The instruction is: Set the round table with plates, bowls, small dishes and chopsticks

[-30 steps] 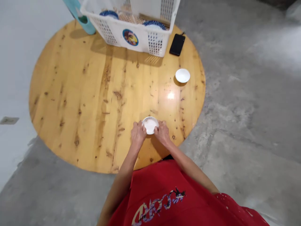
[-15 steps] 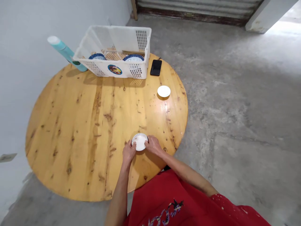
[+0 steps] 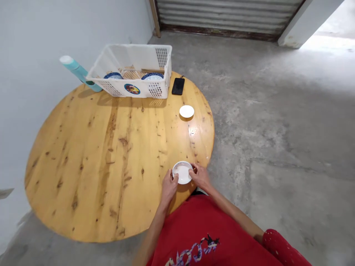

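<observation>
A small white dish (image 3: 182, 172) sits near the front edge of the round wooden table (image 3: 91, 155). My left hand (image 3: 169, 186) grips its left rim with curled fingers. My right hand (image 3: 200, 176) grips the right rim the same way. A second small white dish (image 3: 186, 111) rests further back on the right side of the table, apart from both hands.
A white plastic basket (image 3: 133, 70) with blue-rimmed bowls and chopsticks stands at the table's far edge. A black phone (image 3: 178, 86) lies to its right, a teal bottle (image 3: 77, 72) leans to its left. Grey concrete floor (image 3: 277, 129) surrounds the table; a white wall is on the left.
The camera has tilted up, showing more floor and a shutter. Both hands have stayed on the small white dish near the table's front edge.
</observation>
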Action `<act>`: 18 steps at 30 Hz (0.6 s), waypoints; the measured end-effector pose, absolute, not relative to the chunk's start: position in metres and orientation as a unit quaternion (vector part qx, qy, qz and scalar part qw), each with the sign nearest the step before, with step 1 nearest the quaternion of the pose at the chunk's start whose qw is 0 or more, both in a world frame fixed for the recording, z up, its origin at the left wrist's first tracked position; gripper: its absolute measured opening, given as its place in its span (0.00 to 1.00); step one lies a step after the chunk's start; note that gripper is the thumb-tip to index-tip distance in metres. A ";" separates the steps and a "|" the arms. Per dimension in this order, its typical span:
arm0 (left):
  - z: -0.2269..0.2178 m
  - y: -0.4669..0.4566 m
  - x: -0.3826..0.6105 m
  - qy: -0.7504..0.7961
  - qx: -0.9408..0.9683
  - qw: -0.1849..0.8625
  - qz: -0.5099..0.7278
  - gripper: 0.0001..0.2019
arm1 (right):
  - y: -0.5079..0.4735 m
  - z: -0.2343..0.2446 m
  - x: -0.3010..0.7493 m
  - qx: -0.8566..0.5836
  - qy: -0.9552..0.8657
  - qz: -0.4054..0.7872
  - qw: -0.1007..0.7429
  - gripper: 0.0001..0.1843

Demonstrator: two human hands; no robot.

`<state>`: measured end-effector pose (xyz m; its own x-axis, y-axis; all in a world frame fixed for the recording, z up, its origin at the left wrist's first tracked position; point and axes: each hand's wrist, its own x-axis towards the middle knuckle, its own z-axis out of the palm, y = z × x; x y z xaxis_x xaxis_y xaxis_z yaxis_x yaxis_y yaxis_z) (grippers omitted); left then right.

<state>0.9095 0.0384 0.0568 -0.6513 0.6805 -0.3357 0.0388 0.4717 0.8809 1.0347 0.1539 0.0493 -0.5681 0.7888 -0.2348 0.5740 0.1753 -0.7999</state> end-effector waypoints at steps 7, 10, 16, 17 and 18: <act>0.061 0.070 0.909 0.755 0.312 0.345 0.462 0.10 | 0.161 0.069 1.051 -0.477 -0.747 0.409 0.218 0.19; 0.063 0.073 0.913 0.766 0.317 0.343 0.442 0.09 | 0.165 0.069 1.054 -0.487 -0.739 0.419 0.204 0.18; 0.056 0.103 0.908 0.796 0.273 0.309 0.443 0.11 | 0.213 0.053 1.037 -0.457 -0.742 0.461 0.167 0.17; 0.055 0.115 0.906 0.802 0.265 0.301 0.443 0.11 | 0.228 0.050 1.032 -0.451 -0.746 0.463 0.160 0.17; 0.054 0.128 0.904 0.807 0.257 0.293 0.443 0.11 | 0.246 0.048 1.026 -0.444 -0.750 0.466 0.153 0.18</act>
<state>0.9038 0.1285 0.0542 -0.6961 0.6746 -0.2456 0.1544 0.4748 0.8665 1.0264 0.2458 0.0480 -0.5583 0.8088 -0.1849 0.5241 0.1710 -0.8343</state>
